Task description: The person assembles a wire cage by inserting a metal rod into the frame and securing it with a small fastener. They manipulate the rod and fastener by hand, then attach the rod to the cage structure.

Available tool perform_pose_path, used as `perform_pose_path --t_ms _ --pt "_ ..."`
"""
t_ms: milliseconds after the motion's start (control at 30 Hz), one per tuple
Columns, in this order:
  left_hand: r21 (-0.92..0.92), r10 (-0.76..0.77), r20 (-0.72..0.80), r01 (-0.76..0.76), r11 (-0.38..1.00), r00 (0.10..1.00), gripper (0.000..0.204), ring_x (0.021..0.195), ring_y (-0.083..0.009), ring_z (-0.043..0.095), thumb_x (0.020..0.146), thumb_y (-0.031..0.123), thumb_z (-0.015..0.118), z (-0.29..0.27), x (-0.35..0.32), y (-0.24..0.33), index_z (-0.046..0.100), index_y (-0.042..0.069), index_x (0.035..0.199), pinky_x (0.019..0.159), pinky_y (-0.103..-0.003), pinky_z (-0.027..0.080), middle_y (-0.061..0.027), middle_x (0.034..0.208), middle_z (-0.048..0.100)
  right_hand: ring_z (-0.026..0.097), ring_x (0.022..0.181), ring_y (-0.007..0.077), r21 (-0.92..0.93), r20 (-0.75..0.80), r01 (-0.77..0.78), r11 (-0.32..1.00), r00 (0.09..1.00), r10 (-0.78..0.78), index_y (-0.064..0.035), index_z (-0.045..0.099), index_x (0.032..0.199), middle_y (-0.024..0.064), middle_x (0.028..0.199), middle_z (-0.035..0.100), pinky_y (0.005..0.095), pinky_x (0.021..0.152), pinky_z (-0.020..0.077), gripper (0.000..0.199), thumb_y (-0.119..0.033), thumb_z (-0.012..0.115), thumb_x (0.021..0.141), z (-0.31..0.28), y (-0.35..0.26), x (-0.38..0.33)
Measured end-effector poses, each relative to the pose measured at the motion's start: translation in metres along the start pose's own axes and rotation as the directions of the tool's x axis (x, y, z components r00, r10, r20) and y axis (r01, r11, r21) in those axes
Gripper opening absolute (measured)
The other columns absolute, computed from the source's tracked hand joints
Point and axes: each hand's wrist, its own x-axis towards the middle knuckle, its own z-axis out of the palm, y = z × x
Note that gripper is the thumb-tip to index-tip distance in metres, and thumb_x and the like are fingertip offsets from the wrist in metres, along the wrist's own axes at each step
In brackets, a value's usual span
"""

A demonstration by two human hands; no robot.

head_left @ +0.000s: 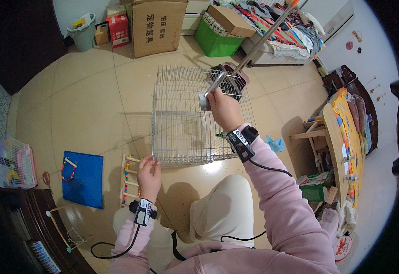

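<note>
A silver wire pet cage (pixel 181 118) stands on the tiled floor before my knees. My left hand (pixel 149 176) is closed on the cage's near left bottom corner, thumb and fingers at the wire edge. Over the top of the cage, toward its right side, my right hand (pixel 227 109) is wrapped round a silver metal handle (pixel 216 82). A flat metal plate shows beside that fist. Something small and green (pixel 221 134) is visible by the wires near my right wrist. The fingers of my right hand are partly hidden from above.
A wooden ladder with coloured beads (pixel 126 182) and a blue mat (pixel 85 182) lie at left. Behind the cage stand a pinkish bucket-like thing (pixel 243 80), a long pole (pixel 263 39), a green box (pixel 215 39) and a large carton (pixel 156 27). A wooden table (pixel 334 137) is at right.
</note>
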Motion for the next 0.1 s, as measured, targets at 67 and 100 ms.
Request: perform_pose_path --t_ms 67,100 --pt "-0.051 0.001 -0.02 -0.002 0.999 1.0 0.012 0.092 -0.0273 0.055 0.078 0.011 0.061 0.0008 -0.0027 0.0005 0.059 -0.001 0.082 0.082 -0.035 0.042 -0.0146 0.096 0.057 0.056 0.058 0.0356 0.037 -0.031 0.015 0.999 0.999 -0.014 -0.0064 0.046 0.094 0.0155 0.064 0.059 0.0444 0.052 0.0438 0.023 -0.029 0.046 0.088 0.0034 0.0022 -0.0009" --pt "-0.103 -0.08 -0.01 0.078 0.992 0.997 0.013 0.093 -0.0269 0.055 0.079 0.012 0.06 0.0021 -0.0031 0.0003 0.059 0.0 0.083 0.085 -0.036 0.042 -0.0143 0.097 0.057 0.057 0.059 0.0359 0.067 -0.048 0.023 0.997 0.999 -0.02 -0.0062 0.046 0.094 0.0158 0.066 0.059 0.0448 0.053 0.0441 0.024 -0.029 0.046 0.087 0.0049 0.0038 -0.0009"
